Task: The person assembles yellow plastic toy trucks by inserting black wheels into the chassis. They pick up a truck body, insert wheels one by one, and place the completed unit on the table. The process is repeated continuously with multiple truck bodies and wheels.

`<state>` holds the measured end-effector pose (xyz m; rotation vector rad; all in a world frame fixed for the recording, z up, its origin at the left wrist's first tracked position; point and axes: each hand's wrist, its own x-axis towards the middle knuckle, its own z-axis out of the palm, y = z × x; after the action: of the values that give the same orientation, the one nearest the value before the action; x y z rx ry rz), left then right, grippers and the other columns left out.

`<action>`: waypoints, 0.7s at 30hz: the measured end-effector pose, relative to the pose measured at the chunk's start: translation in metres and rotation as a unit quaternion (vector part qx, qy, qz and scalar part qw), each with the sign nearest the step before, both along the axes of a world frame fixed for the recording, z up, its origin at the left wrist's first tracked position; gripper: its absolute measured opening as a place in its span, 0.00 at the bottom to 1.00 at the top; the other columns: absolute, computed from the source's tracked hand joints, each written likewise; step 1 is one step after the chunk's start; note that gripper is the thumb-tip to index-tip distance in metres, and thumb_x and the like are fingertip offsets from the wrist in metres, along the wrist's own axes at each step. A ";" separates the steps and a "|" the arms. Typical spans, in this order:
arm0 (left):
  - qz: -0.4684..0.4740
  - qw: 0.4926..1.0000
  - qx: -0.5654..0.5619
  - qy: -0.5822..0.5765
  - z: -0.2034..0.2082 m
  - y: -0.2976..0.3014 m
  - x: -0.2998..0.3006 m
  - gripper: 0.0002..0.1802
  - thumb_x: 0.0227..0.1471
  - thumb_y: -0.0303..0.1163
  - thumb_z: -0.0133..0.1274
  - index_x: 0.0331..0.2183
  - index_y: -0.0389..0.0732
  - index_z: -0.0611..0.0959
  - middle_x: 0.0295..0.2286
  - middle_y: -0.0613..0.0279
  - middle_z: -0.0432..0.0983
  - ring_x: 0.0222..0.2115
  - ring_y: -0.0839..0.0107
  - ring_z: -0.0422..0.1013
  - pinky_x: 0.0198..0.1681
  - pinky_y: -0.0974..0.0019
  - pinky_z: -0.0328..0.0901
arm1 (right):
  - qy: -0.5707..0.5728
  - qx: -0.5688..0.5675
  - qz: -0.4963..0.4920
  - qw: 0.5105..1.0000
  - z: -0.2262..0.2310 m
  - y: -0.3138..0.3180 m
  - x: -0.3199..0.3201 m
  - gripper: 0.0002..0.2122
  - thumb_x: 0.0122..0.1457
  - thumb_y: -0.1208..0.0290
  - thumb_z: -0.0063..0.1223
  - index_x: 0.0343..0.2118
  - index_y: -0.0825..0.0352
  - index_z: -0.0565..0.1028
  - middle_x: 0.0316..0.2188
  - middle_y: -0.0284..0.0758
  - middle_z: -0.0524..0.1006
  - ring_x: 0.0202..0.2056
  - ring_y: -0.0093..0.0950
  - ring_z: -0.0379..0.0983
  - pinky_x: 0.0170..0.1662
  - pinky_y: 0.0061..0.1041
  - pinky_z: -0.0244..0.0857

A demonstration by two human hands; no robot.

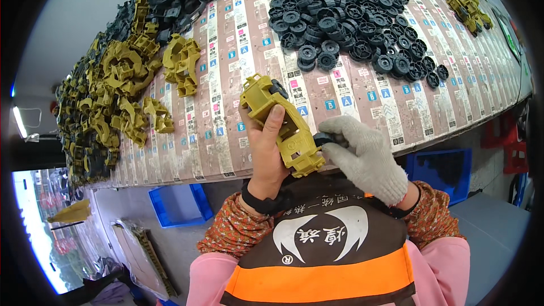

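My bare left hand [266,146] grips a mustard-yellow plastic toy vehicle body [298,146] over the near edge of the table, thumb on its side. One black wheel [277,88] sits on the body's far end. In a white knitted glove, my right hand [362,156] pinches another black toy wheel [323,138] between thumb and fingers, right against the body's near end. Whether that wheel is seated on the body cannot be made out. Beyond my hands lies a big heap of loose black wheels [340,17].
Yellow vehicle parts [122,65] pile up along the left, with dark plastic parts [170,0] behind. Yellow pieces [462,0] lie at the far right. The table [226,79] wears a printed covering. Blue bins [180,205] and red stools [514,156] stand below its edge.
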<state>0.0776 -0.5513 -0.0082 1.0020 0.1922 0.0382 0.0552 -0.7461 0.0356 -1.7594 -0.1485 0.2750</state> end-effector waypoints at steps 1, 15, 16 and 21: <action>0.012 1.000 0.010 -0.006 0.000 -0.001 0.000 0.20 0.67 0.36 0.59 0.56 0.45 0.73 0.43 0.64 0.78 0.40 0.71 0.80 0.41 0.64 0.79 | 0.000 0.010 -0.002 1.000 -0.005 0.002 -0.003 0.14 0.62 0.79 0.58 0.50 0.71 0.78 0.36 0.45 0.83 0.36 0.33 0.85 0.39 0.30 0.78; 0.140 0.961 0.166 -0.172 -0.005 -0.009 -0.008 0.54 0.53 0.25 0.71 0.70 0.44 0.55 0.63 0.61 0.60 0.61 0.64 0.64 0.64 0.59 0.65 | -0.108 -0.051 0.021 0.993 0.000 0.010 -0.017 0.18 0.57 0.82 0.53 0.52 0.70 0.77 0.36 0.50 0.82 0.36 0.48 0.82 0.40 0.39 0.75; 0.153 0.952 0.182 -0.195 -0.006 -0.012 -0.009 0.54 0.52 0.25 0.72 0.70 0.44 0.55 0.63 0.61 0.59 0.62 0.64 0.64 0.64 0.59 0.64 | -0.096 -0.054 0.021 0.994 0.001 0.011 -0.018 0.18 0.57 0.82 0.53 0.52 0.70 0.77 0.36 0.50 0.82 0.36 0.48 0.82 0.39 0.39 0.75; 0.203 0.896 0.267 -0.291 0.000 -0.016 -0.005 0.52 0.51 0.28 0.73 0.66 0.41 0.57 0.60 0.57 0.60 0.62 0.62 0.63 0.65 0.57 0.63 | -0.097 -0.079 0.031 0.992 0.010 0.014 -0.007 0.22 0.54 0.81 0.53 0.55 0.70 0.76 0.35 0.50 0.82 0.30 0.46 0.80 0.37 0.38 0.74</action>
<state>0.0730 -0.5672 -0.0079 1.4354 -0.1776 0.8026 0.0484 -0.7324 0.0458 -1.9407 -0.3295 0.1645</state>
